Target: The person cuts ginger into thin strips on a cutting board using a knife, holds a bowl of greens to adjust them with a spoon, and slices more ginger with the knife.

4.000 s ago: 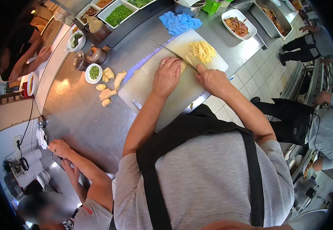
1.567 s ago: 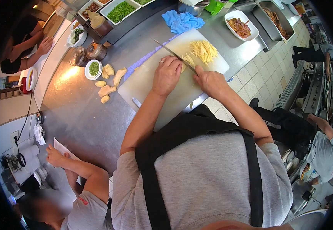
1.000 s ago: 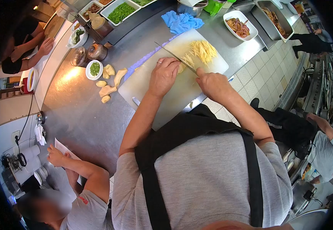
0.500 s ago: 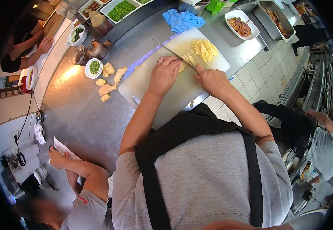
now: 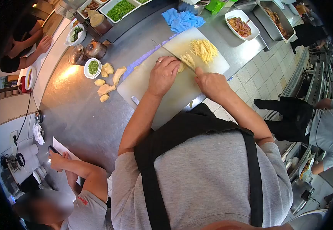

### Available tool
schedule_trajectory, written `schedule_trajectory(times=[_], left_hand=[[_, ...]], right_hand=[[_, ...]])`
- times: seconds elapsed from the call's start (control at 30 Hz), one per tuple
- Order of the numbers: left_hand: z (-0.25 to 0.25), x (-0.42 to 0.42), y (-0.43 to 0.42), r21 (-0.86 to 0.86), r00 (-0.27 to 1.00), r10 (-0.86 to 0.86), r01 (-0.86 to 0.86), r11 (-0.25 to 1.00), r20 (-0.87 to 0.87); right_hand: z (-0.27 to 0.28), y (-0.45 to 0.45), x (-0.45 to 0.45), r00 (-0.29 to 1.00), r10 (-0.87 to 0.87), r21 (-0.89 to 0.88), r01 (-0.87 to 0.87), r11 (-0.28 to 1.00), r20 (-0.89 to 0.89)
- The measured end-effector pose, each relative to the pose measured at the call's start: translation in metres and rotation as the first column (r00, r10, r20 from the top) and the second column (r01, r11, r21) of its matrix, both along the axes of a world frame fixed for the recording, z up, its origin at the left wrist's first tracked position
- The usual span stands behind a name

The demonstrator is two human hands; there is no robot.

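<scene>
My right hand (image 5: pixel 213 83) is wrapped round the handle of a kitchen knife (image 5: pixel 167 51), its long blade slanting up to the left across a white cutting board (image 5: pixel 151 111). Beside the blade, my left hand (image 5: pixel 164 76), with a ring on it, presses its curled fingers on a slice of peeled ginger (image 5: pixel 181 68), mostly hidden. Just past the blade lie freshly cut ginger strips (image 5: pixel 188 59). A larger heap of ginger shreds (image 5: pixel 205 51) rests farther right on the board. Several peeled ginger pieces (image 5: pixel 106 89) sit on the steel counter, left of the board.
A bowl of chopped green herbs (image 5: pixel 93 67) and lidded jars (image 5: pixel 96 49) stand left. A blue cloth (image 5: pixel 182 20) lies behind the board, near a white dish of food (image 5: pixel 243 25). One co-worker (image 5: pixel 78 165) holds a phone at left; another person (image 5: pixel 323 122) stands at right.
Both my hands and the knife stay nearly in place, with only slight shifts. The person at right has moved and turned. The left co-worker's phone now shows more clearly.
</scene>
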State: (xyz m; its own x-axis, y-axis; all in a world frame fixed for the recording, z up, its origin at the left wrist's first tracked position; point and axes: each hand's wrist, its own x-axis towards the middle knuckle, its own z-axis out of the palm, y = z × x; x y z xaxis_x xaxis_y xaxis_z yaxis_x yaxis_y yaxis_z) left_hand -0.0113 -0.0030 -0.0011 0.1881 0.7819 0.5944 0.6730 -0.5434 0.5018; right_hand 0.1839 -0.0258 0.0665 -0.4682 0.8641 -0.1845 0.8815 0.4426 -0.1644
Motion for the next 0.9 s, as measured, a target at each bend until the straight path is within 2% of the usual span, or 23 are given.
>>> schedule_trajectory(times=[0.07,0.2,0.37,0.57,0.67,0.83,0.9], left_hand=[[-0.002,-0.001,0.0,-0.001,1.0,0.0,0.0,1.0,0.007],[0.0,-0.001,-0.001,-0.007,1.0,0.01,-0.01,1.0,0.01],[-0.002,-0.001,0.0,0.004,1.0,0.003,-0.002,1.0,-0.007],[0.0,0.0,-0.001,-0.007,1.0,0.003,-0.003,1.0,0.014],[-0.003,-0.001,0.0,0.01,1.0,0.0,0.0,1.0,0.019],[0.0,-0.001,-0.002,-0.024,0.999,0.009,-0.008,1.0,0.038],[-0.002,0.0,-0.001,-0.016,0.999,0.004,-0.003,1.0,0.035]], right_hand=[[-0.01,0.008,-0.002,0.999,-0.008,0.013,0.009,1.0,-0.032],[0.012,0.003,-0.002,1.0,0.021,0.0,-0.021,1.0,0.022],[-0.009,0.006,-0.003,1.0,-0.014,0.005,0.014,1.0,-0.019],[0.013,-0.003,0.0,1.0,0.006,-0.022,-0.006,1.0,0.016],[-0.008,0.006,-0.003,1.0,-0.021,-0.008,0.021,1.0,-0.021],[0.02,-0.001,-0.002,1.0,0.021,-0.017,-0.021,1.0,0.016],[0.016,-0.002,-0.001,1.0,0.012,-0.011,-0.012,1.0,0.007]])
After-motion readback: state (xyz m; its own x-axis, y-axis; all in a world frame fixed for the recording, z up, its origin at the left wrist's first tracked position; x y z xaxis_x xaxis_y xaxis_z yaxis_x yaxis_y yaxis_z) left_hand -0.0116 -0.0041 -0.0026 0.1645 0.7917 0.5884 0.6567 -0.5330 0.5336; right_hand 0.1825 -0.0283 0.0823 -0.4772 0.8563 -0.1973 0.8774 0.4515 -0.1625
